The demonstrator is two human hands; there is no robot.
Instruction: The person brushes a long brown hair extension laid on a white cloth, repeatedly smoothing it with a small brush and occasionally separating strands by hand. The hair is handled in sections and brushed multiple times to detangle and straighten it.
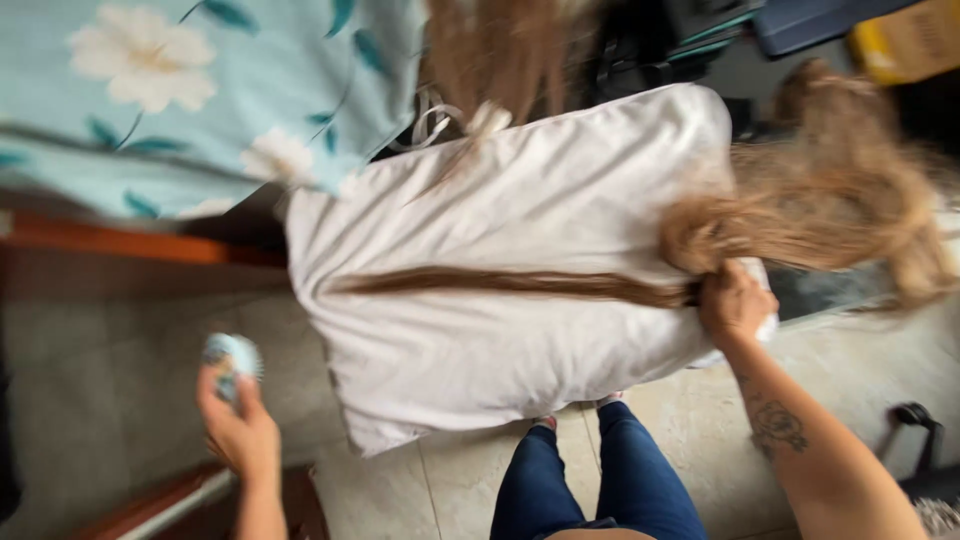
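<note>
Pinning a long brown strand of hair point(520, 284) flat across the white pillow point(500, 330), our right hand point(735, 303) clenches it at the pillow's right edge, where the loose bulk of hair point(830, 200) spills beyond; we judge the grip keeps the strand taut. Left of the pillow, our left hand point(238, 420) grasps a small pale-blue brush point(233, 357). Above the pillow's left corner lies a floral blue sheet point(180, 90); a yellow box point(905, 40) sits beyond its upper right.
</note>
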